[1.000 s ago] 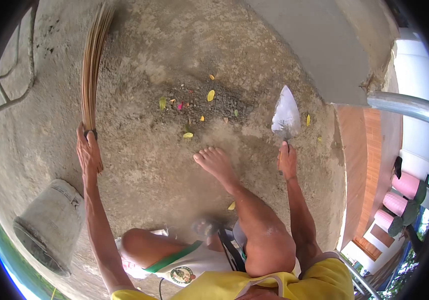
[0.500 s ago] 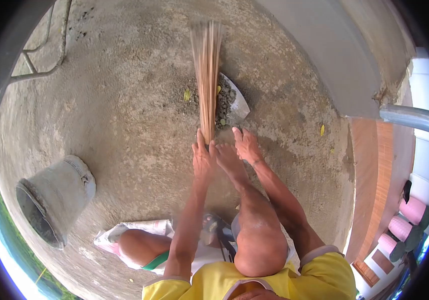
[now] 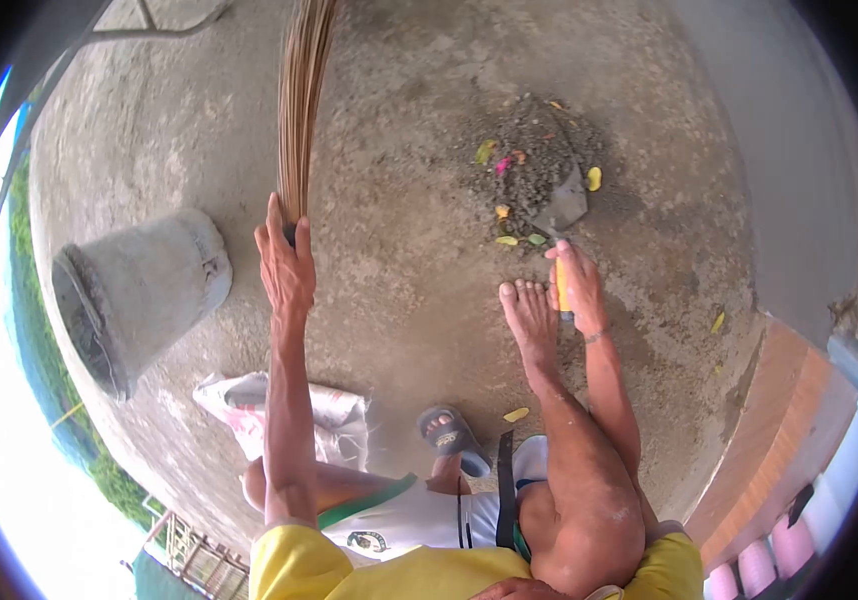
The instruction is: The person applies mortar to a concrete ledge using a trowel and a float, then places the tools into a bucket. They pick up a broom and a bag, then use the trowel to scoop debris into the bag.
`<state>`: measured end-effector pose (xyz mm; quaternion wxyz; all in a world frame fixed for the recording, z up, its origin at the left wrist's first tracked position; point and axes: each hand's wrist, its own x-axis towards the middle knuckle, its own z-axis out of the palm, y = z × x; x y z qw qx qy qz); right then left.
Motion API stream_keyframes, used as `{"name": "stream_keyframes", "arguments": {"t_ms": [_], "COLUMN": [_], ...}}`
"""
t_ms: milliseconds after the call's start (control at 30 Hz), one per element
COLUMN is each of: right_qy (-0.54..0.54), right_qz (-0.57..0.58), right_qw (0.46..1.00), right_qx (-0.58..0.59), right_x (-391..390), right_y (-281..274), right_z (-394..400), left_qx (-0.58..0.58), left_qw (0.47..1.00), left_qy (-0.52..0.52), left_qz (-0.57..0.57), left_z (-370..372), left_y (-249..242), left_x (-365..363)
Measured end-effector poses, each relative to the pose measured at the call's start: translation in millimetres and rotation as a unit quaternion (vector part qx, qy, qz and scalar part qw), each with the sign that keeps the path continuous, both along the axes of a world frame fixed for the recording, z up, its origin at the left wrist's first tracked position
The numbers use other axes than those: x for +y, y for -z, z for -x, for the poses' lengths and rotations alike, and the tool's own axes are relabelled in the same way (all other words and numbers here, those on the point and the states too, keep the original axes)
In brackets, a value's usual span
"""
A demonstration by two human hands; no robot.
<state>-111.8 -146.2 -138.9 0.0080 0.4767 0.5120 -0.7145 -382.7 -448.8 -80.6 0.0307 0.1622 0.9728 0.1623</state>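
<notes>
My left hand [image 3: 287,270] is wrapped round the bound end of a stick broom [image 3: 305,110], whose long thin bristles point away from me past the top edge. On the right, my right hand [image 3: 581,288] grips the yellow handle of a trowel, close beside my bare foot. The trowel's grey blade [image 3: 565,205] lies low at the ground, partly covered by a heap of grey grit [image 3: 524,175] mixed with yellow leaves and a pink petal. Broom and heap are well apart.
A cement-stained bucket [image 3: 149,290] lies on its side at the left. Near my legs are a white sack [image 3: 334,420] and my sandalled foot [image 3: 449,438]. A grey wall [image 3: 799,180] borders the right, and a metal frame [image 3: 154,33] stands upper left.
The broom has swung left, away from the heap, in my left hand. More of the heap and its leaves shows. My right hand keeps hold of the trowel; the whole view has shifted.
</notes>
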Motion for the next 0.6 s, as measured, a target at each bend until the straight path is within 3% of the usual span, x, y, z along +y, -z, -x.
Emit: {"name": "stream_keyframes", "arguments": {"t_ms": [33,67,100,133,167,200,233,267,300,333,400,467,500,600], "right_qy": [-0.014,-0.136,-0.226,-0.348,-0.375,-0.401,-0.366,-0.382,-0.396,-0.405,-0.399,-0.419,-0.44,-0.472], "right_qz": [0.007,-0.171,-0.355,-0.669,-0.614,-0.556,-0.527,-0.541,-0.557,-0.575,-0.618,-0.644,-0.617,-0.589], "right_qw": [1.0,0.975,0.901,0.643,0.678,0.705,0.742,0.723,0.704,0.684,0.652,0.617,0.626,0.625], "right_qx": [-0.01,-0.045,-0.103,-0.128,-0.15,-0.181,-0.194,-0.194,-0.194,-0.193,-0.182,-0.173,-0.186,-0.199], "right_x": [4,-19,-41,-92,-97,-96,-100,-101,-100,-97,-99,-98,-98,-96], "right_y": [-2,26,56,108,88,62,76,77,73,74,84,81,75,63], "right_z": [-3,-8,-15,-32,-25,-17,-22,-24,-23,-20,-25,-28,-28,-16], "left_qx": [0.013,0.156,0.289,0.224,0.158,-0.007,-0.169,-0.334,-0.411,-0.494,-0.496,-0.537,-0.506,-0.35], "left_qw": [1.0,0.984,0.944,0.957,0.965,0.974,0.957,0.901,0.811,0.718,0.662,0.584,0.557,0.697], "left_qy": [-0.012,0.034,0.087,0.128,0.17,0.161,0.149,0.078,0.1,0.128,0.205,0.115,0.116,0.037], "left_qz": [0.017,0.072,0.135,0.134,0.123,0.159,0.181,0.267,0.404,0.473,0.522,0.598,0.649,0.625], "left_z": [22,42,47,32,18,-9,-40,-69,-100,-125,-181,-194,-220,-246], "left_y": [-1,4,4,-8,-18,-17,-15,-15,-4,0,24,29,67,99], "left_x": [-15,-28,-47,-61,-68,-86,-102,-112,-133,-148,-194,-178,-218,-266]}}
